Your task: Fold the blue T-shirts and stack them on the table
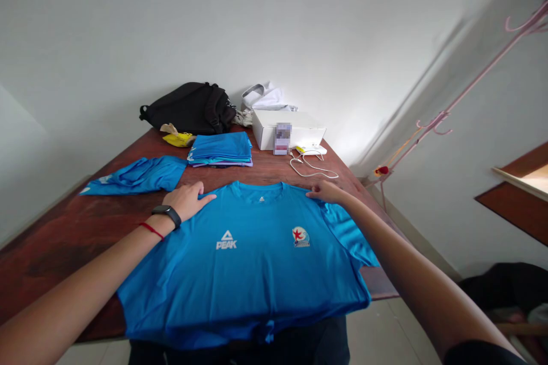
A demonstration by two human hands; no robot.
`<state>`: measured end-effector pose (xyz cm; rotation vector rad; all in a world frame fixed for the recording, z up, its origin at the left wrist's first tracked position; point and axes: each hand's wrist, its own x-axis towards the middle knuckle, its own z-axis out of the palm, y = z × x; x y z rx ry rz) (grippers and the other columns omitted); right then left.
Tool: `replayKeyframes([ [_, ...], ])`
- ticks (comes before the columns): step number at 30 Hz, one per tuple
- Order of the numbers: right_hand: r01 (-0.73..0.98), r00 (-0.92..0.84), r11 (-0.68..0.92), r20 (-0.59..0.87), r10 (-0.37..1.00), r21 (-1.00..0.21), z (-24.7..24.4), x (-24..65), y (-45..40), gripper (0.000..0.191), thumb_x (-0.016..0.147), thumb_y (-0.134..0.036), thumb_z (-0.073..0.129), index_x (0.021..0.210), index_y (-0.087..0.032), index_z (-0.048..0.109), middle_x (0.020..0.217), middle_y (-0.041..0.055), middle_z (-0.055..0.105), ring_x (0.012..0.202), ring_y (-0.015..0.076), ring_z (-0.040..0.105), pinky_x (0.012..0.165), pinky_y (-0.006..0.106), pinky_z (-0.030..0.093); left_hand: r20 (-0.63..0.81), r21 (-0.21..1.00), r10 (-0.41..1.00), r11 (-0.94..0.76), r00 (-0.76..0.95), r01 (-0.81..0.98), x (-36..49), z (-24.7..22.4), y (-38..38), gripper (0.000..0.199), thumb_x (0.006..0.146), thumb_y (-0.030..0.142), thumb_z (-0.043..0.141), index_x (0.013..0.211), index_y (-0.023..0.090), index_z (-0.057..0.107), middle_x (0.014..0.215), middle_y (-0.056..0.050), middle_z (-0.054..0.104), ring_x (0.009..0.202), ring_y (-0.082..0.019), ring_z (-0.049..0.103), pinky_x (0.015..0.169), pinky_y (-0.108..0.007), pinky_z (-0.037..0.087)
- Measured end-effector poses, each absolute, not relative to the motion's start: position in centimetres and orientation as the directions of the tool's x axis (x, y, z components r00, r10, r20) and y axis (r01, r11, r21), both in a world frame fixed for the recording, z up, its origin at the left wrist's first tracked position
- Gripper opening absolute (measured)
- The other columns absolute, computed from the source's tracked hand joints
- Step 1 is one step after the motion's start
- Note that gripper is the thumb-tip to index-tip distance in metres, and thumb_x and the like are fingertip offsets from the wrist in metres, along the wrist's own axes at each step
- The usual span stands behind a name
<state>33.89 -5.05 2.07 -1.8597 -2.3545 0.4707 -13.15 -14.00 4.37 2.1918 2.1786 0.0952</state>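
Blue shirt: it lies front up in front of you [265, 274], on the worktop [55, 248], its near part reaching past the edge on your side.
Long axis: it runs from the collar [260, 201], at the far end, straight back toward your body.
Shoulder line: it crosses between your hands, with the collar about midway, so neither hand is clearly nearer to it.
Left hand: yours is at the shoulder on your left [186, 201], thumb stretched along the cloth, fingers curled, pinching the fabric.
Right hand: yours grips the opposite shoulder [329, 192], thumb and fingers closed on the cloth; that side's sleeve spreads out under your forearm.
Crumpled blue garment: it lies beyond your left hand [141, 175], near the folded stack [220, 148].
Folded stack: it sits past the collar, a little to your left.
Back of the worktop: you have a black backpack on the left [184, 108] and a white box on the right [268, 120].
White cable: it lies loosely in front of the box [314, 175].
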Motion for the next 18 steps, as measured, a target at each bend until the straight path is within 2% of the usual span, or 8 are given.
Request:
replayKeyframes([
  [5,0.938,-0.218,0.224,0.052,0.974,-0.266,1.7,33.6,-4.7,0.028,0.091,-0.044,0.060,0.080,-0.018,0.062,0.079,0.0050,0.068,0.073,0.0187,0.060,0.059,0.026,0.034,0.031,0.078,0.998,-0.065,0.063,0.995,-14.3,4.3,-13.4,0.041,0.095,0.059,0.040,0.083,0.024,0.059,0.085,-0.005,0.073,0.083,-0.027,0.068,0.059,-0.030,0.032],
  [12,0.947,-0.189,0.221,0.154,0.970,-0.233,0.9,32.7,-3.9,0.024,0.096,-0.042,0.056,0.094,-0.019,0.062,0.092,0.0085,0.070,0.088,0.0237,0.063,0.066,0.028,0.036,0.136,0.069,0.990,-0.033,0.024,0.997,-15.6,3.9,-10.7,0.044,0.098,0.060,0.035,0.091,0.025,0.061,0.087,-0.005,0.072,0.084,-0.028,0.067,0.059,-0.029,0.031],
  [18,0.959,-0.163,0.209,0.231,0.959,-0.191,0.9,31.6,-2.9,0.024,0.098,-0.042,0.053,0.100,-0.020,0.063,0.106,0.0102,0.069,0.097,0.0245,0.063,0.073,0.029,0.039,0.113,0.036,0.992,-0.061,0.056,0.997,-15.8,3.8,-7.7,0.041,0.099,0.056,0.038,0.095,0.023,0.063,0.092,-0.007,0.072,0.087,-0.028,0.066,0.066,-0.029,0.037],
])
